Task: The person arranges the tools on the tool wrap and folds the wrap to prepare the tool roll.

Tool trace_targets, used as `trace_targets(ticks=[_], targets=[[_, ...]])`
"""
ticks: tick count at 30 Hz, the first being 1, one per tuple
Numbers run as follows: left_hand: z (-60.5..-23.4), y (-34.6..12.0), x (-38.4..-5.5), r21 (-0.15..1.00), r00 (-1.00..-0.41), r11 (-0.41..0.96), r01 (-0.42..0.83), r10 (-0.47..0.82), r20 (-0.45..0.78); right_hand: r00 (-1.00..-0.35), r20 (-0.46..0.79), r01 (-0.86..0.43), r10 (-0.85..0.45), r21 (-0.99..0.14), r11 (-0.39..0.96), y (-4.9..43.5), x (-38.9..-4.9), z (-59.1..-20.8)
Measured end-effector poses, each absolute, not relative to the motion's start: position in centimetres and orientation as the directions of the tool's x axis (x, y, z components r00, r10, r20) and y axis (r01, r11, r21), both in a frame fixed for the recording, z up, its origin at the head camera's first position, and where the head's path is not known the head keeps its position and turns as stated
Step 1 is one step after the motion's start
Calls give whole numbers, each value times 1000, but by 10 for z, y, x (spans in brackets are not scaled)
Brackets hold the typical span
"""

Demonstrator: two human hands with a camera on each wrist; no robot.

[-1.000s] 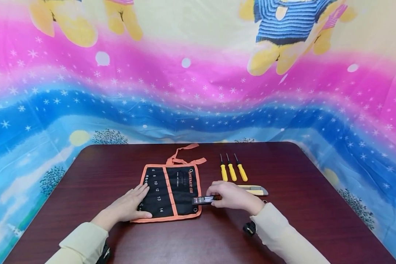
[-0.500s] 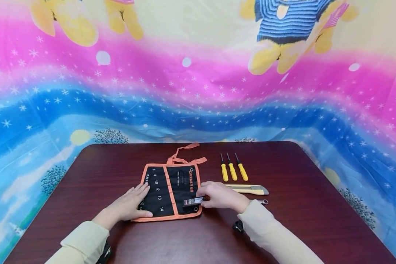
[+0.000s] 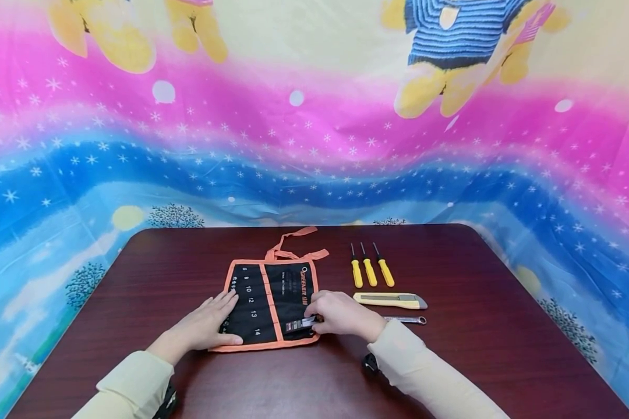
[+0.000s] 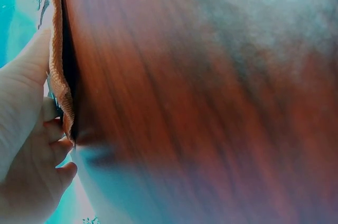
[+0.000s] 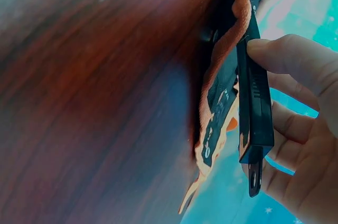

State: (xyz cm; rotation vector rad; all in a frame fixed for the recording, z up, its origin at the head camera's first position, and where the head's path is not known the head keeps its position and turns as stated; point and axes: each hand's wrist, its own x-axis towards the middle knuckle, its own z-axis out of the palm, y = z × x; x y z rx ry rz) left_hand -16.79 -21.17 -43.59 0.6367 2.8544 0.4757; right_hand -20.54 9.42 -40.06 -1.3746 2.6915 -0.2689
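Observation:
A black cloth tool pouch [image 3: 290,291] with orange trim, numbered pockets and orange ties lies flat on the table. My left hand [image 3: 207,323] rests on its left edge, fingers spread and fairly straight; the left wrist view has that hand [image 4: 31,129] beside the trim. Between the thumb and fingers of my right hand [image 3: 340,314] is a slim black plastic case [image 3: 297,324] with a printed label. That case [image 5: 255,97] has a small hanging tab at one end in the right wrist view. It overlaps the pouch's lower right part, near the orange pocket seam.
Three yellow-handled screwdrivers [image 3: 369,272] lie side by side right of the pouch. In front of them are a pale yellow utility knife [image 3: 388,300] and a wrench [image 3: 411,320], partly hidden by my right arm. A printed cloth backdrop surrounds the dark red table [image 3: 272,384].
My right hand has moved left with the black case, from the pouch's right edge to over the pouch. More of the knife and wrench now shows. The left hand stays put.

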Motion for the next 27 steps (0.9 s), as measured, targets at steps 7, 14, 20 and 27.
trace_targets(ticks=[7,14,20,27], targets=[[-435,-212,-168,347,-891,858,379,439,-112,-584,-30,-789,-811,-215,576,89,-203,-401],[-436,-212,-169,349,-891,860,373,436,-122,-566,-54,-791,-822,-244,561,78,-203,-408],[-436,-211,-169,348,-893,862,369,433,-126,-565,-54,-786,-823,-268,557,67,-203,-416],[-436,-212,-170,351,-892,860,371,435,-121,-554,-38,-797,-832,-264,543,62,-205,-421]])
